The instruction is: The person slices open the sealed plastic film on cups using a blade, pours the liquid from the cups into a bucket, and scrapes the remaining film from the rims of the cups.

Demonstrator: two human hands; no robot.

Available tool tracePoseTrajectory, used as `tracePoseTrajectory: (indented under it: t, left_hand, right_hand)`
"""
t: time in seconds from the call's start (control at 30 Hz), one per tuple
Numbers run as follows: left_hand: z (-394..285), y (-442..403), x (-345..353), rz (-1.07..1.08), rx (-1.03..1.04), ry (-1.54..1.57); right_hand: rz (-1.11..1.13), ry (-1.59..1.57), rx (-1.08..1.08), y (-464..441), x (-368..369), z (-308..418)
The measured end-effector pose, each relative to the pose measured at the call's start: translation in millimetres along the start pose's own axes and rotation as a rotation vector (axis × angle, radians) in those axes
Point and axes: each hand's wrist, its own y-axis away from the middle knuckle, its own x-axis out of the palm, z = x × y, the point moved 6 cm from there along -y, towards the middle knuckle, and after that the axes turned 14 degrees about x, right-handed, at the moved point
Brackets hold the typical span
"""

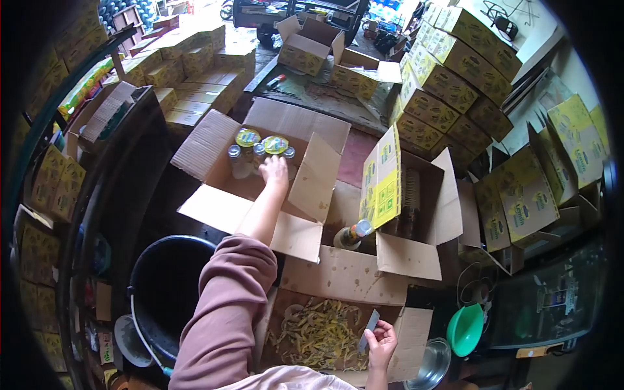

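Note:
My left hand (273, 170) reaches into an open cardboard box (224, 153), its fingers curled among several capped glass bottles (234, 153). It appears closed on one bottle, though the fingertips are partly hidden. Two round yellow-green labelled pieces (275, 144) show at the bottle tops. Lower down, my right hand (382, 344) pinches a flat grey blade-like strip (369, 330) between thumb and fingers. Beneath it lies a low open box (344, 266) with many yellow-green scraps (318, 331). One tilted bottle with a silver cap (353, 234) stands between the boxes, apart from both hands.
Another open box (416, 257) holds stacked round items. A black bucket (172, 292) stands left; a green basin (466, 329) and a metal bowl (429, 365) sit right. Stacked yellow cartons (448, 71) rise behind at right, with more cartons (195, 84) at left.

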Motion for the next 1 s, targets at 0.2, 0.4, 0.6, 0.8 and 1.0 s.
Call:
tracePoseTrajectory:
  t: [0.2,0.4,0.6,0.8,1.0]
  left_hand:
    - [-35,-68,58,0.182,0.49,-0.639]
    - [-32,-84,58,-0.002,0.497,-0.951]
    - [-19,-74,32,0.164,0.552,-0.655]
    - [-18,-47,21,0.156,0.499,-0.406]
    - [-22,-45,50,0.161,0.322,-0.06]
  right_hand:
    - [-0.076,0.022,0.0,-6,-10,-1]
    - [-0.097,-0.002,0.056,-8,-13,-13]
    - [-0.079,0.004,0.007,-7,-10,-8]
    - [-0.076,0.028,0.015,-3,-13,-12]
    - [-0.083,0.035,-0.005,-6,-11,-9]
